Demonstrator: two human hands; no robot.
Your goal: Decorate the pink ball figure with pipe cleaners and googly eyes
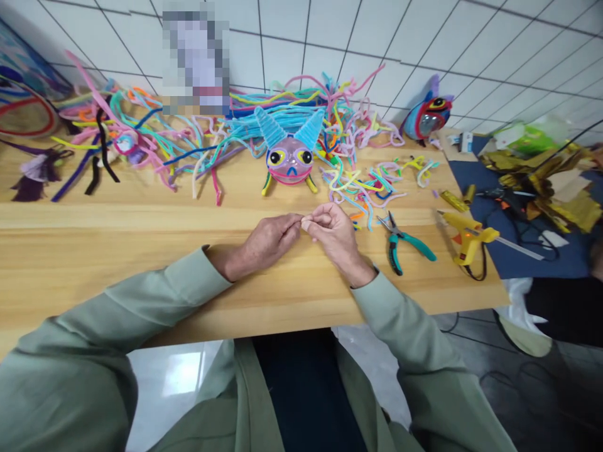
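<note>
My left hand (274,240) and my right hand (335,235) meet fingertip to fingertip above the wooden table (188,220). Both are closed in a pinch, and whatever lies between the fingers is too small or too hidden to make out. Just beyond them stands an animal figure (289,161) with tall light-blue pipe-cleaner ears, yellow-rimmed eyes and a pink mouth. To the right of my right hand lie teal-handled pliers (398,240), their jaws apart. Short bits of coloured pipe cleaner (372,182) are scattered behind my right hand.
Bundles of pipe cleaners (277,103) line the back along the tiled wall. A yellow glue gun (466,237) with a cord rests at the right edge. A second figure (428,114) sits at the back right. Gold wrapping (522,166) lies on a blue surface.
</note>
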